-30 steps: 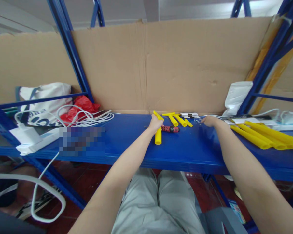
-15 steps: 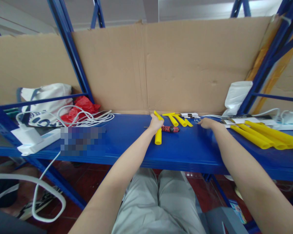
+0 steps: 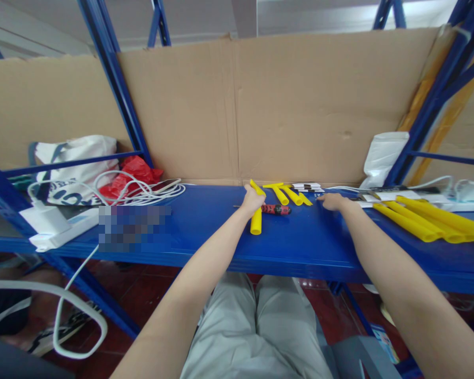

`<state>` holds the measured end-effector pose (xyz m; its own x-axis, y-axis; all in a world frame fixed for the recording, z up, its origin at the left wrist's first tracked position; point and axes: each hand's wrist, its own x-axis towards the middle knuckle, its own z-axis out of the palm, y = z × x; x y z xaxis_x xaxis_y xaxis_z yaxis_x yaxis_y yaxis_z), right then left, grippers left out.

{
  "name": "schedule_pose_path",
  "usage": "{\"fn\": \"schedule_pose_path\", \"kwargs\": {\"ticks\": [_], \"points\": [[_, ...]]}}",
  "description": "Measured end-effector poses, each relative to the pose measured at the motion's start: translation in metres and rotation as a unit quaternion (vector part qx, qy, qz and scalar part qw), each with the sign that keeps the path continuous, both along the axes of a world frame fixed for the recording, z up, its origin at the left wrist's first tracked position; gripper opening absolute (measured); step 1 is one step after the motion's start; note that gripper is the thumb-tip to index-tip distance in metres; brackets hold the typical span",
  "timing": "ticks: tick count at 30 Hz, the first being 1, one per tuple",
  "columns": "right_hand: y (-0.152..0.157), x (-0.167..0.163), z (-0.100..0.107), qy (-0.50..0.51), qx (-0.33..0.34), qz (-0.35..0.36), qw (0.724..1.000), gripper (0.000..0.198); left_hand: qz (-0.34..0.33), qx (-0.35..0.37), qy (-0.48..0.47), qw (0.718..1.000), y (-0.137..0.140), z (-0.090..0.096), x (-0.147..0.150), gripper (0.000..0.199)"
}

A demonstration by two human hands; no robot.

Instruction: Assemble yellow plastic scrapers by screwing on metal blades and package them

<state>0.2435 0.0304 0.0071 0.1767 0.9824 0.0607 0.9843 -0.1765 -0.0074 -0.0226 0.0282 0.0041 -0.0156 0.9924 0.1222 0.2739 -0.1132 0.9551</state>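
Observation:
My left hand (image 3: 253, 198) is wrapped around a yellow T-shaped piece with a hollow tube handle (image 3: 256, 223), its open end towards me. Under that hand lies a screwdriver (image 3: 276, 209) with a red and black handle; its thin shaft shows on the other side. My right hand (image 3: 334, 201) rests low on the table, fingertips pressed together beside a few small metal bits (image 3: 317, 195), too small to name. Whatever is between those fingers is hidden. Between my hands lie more yellow T-shaped pieces (image 3: 281, 197) and a small stack of white and black strips (image 3: 308, 187).
Several long yellow tubes (image 3: 422, 223) lie at the right of the blue table (image 3: 205, 231). A white pouch (image 3: 385, 158) leans at the back right. Coiled white cable (image 3: 142, 193), a power strip (image 3: 65, 231) and a cloth bag (image 3: 77, 168) are left. Cardboard (image 3: 300, 105) walls the back.
My right hand has shifted slightly left, its fingertips closer to the small metal bits. The left hand keeps its hold on the yellow T-shaped piece, unmoved.

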Motion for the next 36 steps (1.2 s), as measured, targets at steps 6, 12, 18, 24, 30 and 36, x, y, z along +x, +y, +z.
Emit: {"fn": "schedule_pose_path", "kwargs": {"ticks": [6, 12, 18, 24, 30, 36], "points": [[-0.003, -0.009, -0.004, -0.001, -0.025, -0.046, 0.999, 0.055, -0.002, 0.005, 0.004, 1.000, -0.002, 0.002, 0.000, 0.042], [0.001, -0.003, -0.006, 0.001, 0.034, -0.024, 0.999, 0.054, -0.002, 0.002, 0.008, 1.000, -0.001, 0.001, -0.001, 0.044], [0.002, -0.003, -0.002, -0.008, 0.012, -0.001, 1.000, 0.053, -0.001, 0.003, 0.008, 1.000, 0.000, 0.000, 0.000, 0.045], [0.001, -0.006, -0.005, -0.008, 0.018, -0.010, 1.000, 0.055, 0.002, 0.009, 0.005, 1.000, 0.002, -0.002, -0.001, 0.044], [0.002, -0.005, -0.001, 0.014, 0.131, 0.034, 0.991, 0.057, 0.006, 0.010, -0.001, 1.000, 0.001, -0.002, -0.001, 0.042], [-0.006, -0.024, 0.020, 0.055, 0.194, 0.122, 0.972, 0.036, 0.007, 0.008, -0.018, 1.000, -0.001, -0.001, -0.001, 0.044]]}}
